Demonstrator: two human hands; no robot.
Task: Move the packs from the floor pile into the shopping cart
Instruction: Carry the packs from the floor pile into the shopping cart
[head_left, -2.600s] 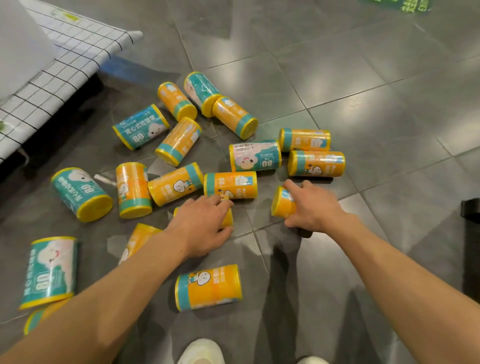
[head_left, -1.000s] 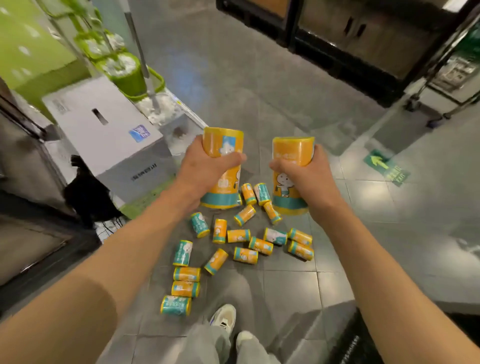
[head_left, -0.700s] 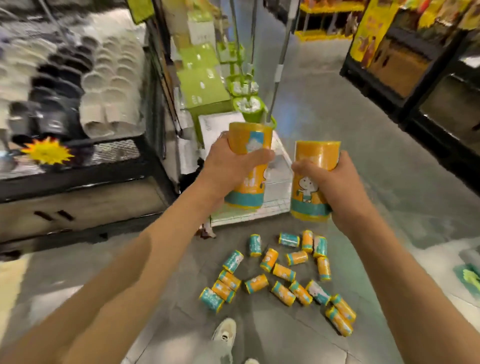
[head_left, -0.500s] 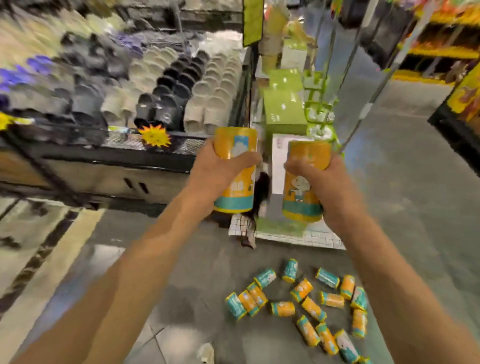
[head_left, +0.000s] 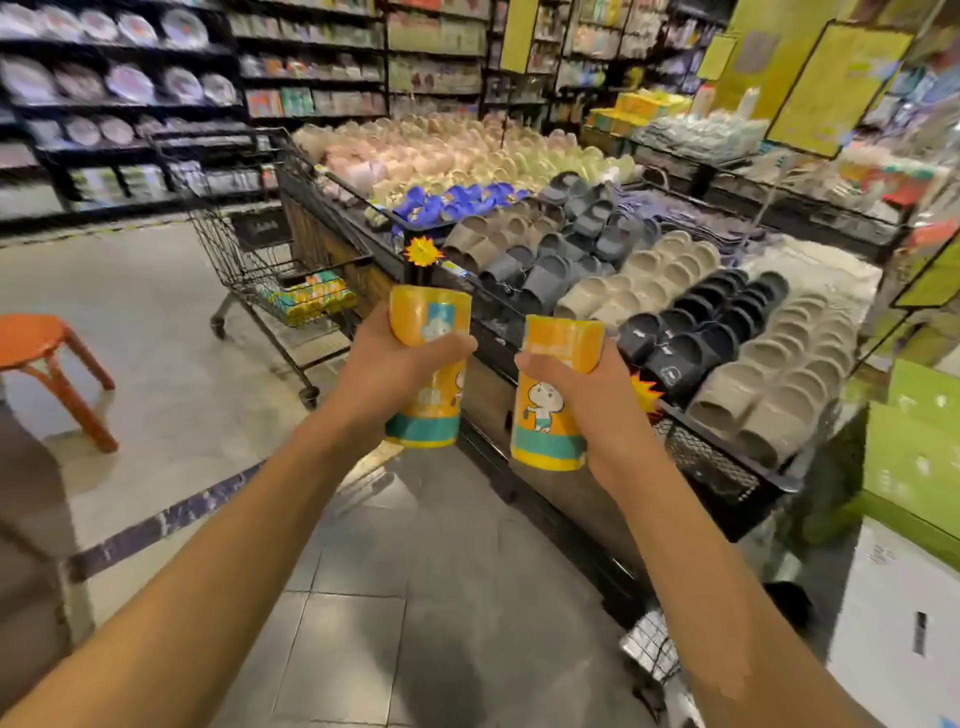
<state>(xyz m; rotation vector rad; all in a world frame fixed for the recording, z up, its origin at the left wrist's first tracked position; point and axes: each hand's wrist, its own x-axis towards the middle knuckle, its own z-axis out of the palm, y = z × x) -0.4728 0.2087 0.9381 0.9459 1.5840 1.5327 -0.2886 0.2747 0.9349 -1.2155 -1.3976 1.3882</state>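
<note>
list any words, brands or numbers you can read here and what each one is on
None can be read for certain.
Pack in the left hand, the left pack: pale print under the thumb, blurred; cartoon only.
Pack in the right hand, the right pack: faint line near the top, too blurred.
Packs in the shopping cart: too small.
Starburst tags on the slipper display: no legible text.
Yellow signs: blurred.

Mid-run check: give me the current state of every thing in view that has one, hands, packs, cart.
left hand: grip wrapped round a pack.
right hand: grip wrapped round a pack.
left pack: upright, held in the air, not yet in the cart.
right pack: upright, held in the air, apart from the left pack.
shopping cart: standing ahead to the left, already holding some packs.
packs in cart: lying low in the basket.
</note>
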